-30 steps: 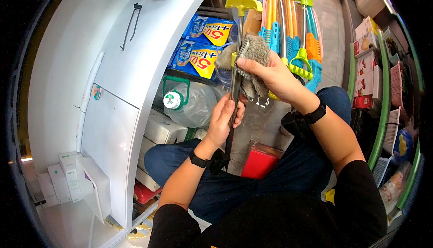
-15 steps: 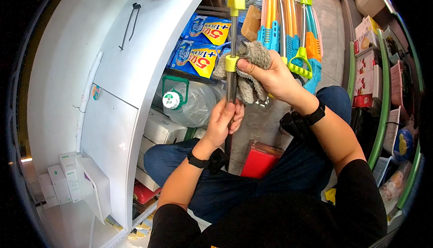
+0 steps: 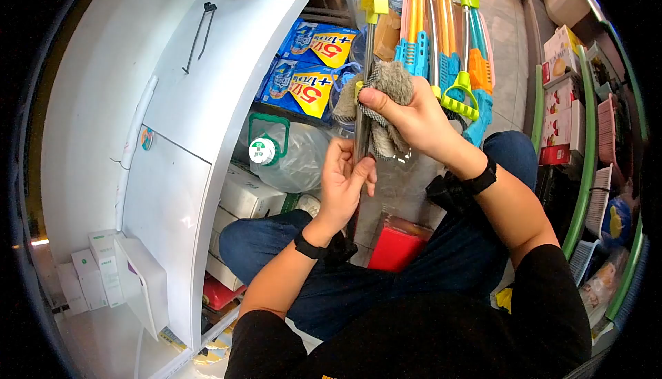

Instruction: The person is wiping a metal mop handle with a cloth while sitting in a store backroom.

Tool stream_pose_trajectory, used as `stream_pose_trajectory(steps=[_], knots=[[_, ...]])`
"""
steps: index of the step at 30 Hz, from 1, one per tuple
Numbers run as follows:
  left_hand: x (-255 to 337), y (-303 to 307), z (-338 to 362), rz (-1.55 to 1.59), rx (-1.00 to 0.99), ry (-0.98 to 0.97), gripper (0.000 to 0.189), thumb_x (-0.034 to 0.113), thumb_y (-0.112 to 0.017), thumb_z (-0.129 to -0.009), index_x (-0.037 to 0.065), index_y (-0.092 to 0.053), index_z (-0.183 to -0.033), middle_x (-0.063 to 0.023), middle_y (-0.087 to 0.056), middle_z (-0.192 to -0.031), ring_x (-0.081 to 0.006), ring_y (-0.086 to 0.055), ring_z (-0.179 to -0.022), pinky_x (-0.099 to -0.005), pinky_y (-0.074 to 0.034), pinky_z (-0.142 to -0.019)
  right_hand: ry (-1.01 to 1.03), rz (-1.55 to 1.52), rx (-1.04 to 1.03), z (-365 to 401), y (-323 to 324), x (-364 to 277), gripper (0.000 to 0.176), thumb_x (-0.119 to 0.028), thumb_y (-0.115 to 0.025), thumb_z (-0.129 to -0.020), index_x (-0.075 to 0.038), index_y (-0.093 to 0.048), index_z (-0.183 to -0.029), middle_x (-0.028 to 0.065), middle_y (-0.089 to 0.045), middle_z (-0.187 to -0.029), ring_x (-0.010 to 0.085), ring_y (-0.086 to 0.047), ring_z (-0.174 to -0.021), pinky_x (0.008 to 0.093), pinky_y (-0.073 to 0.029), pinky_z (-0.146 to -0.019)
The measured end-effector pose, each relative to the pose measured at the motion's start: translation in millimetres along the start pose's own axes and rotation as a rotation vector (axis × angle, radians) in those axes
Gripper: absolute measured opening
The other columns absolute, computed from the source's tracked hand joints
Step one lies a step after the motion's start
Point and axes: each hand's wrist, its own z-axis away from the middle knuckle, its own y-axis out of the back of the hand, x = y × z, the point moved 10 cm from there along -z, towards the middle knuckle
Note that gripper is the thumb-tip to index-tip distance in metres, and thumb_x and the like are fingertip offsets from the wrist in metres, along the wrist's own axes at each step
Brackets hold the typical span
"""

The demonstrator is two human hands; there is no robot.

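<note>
A metal pole [image 3: 364, 117] with a yellow-green end piece [image 3: 374, 5] stands nearly upright before me, leaning slightly right at the top. My left hand [image 3: 347, 182] is around its lower part, thumb across the front and fingers loosely curled. Higher up, my right hand [image 3: 414, 117] grips a grey cloth [image 3: 392, 83] with a checked edge, pressed against the pole from the right. The cloth partly covers a yellow-green collar [image 3: 358, 91] on the pole. Past my left knee, the pole's lower end is hard to make out.
To the left is a white curved counter [image 3: 179, 103], with blue-and-yellow packs [image 3: 303, 89] and a large clear jug [image 3: 296, 158] beneath. Toy shovels [image 3: 465, 41] and other toys lie ahead. A red box [image 3: 398, 241] sits between my legs; stocked shelves [image 3: 586, 138] line the right.
The pole has shifted right and its top now leans right. My left hand has moved slightly up and right, its fingers looser. The cloth now hides more of the collar.
</note>
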Motion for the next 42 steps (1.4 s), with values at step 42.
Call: stream_pose_trajectory(steps=[42], knots=[[-18.8,-6.1,6.3,0.264,-0.245,0.217,0.043,0.049,-0.043,-0.108,0.009,-0.046,-0.093,0.001,-0.042,-0.068,-0.0077,-0.043,-0.053,-0.0209,-0.031,-0.045,-0.034,-0.066,-0.019,1.0,-2.5,13.2,0.022,-0.021,-0.073,-0.097,-0.001,-0.066,-0.103,-0.0023,-0.067,-0.09,0.0042,-0.059,-0.083,0.0244,-0.05,-0.073]])
